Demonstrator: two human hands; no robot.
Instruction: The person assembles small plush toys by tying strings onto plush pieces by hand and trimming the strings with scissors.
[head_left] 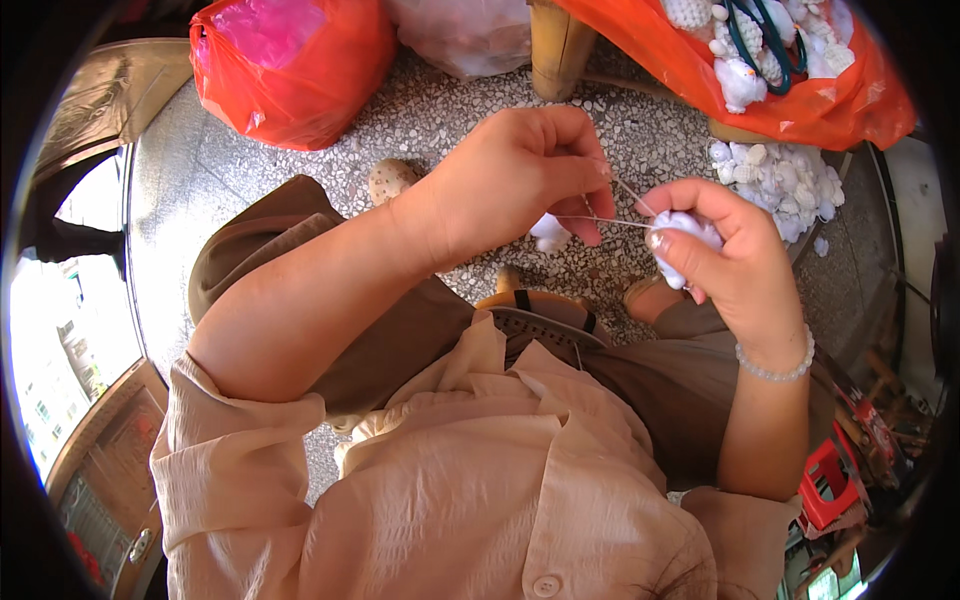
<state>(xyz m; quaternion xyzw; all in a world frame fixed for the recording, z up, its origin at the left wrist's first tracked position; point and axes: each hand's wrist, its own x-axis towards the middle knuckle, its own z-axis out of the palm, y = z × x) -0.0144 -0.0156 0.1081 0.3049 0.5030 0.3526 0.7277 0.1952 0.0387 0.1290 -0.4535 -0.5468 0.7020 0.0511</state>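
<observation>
Closed around a small white, puffy piece [690, 233], my right hand [740, 255] grips it between thumb and fingers. Two pale strands of thread [628, 190] stretch from this piece over to my left hand [540, 165]. The left thumb and forefinger are pinched together on the thread; whether a needle or hook is also there I cannot make out. Just below the left fingers shows another small white lump [549, 233], and I cannot tell whether it hangs or lies on the floor.
An orange-red bag [640, 55] at the far right holds white stuffed pieces and dark green cord. Below it lies a heap of small white pieces [780, 185]. A red bag [300, 80] and a bamboo leg [557, 50] stand ahead on the speckled floor. A red plastic stool [830, 485] is at right.
</observation>
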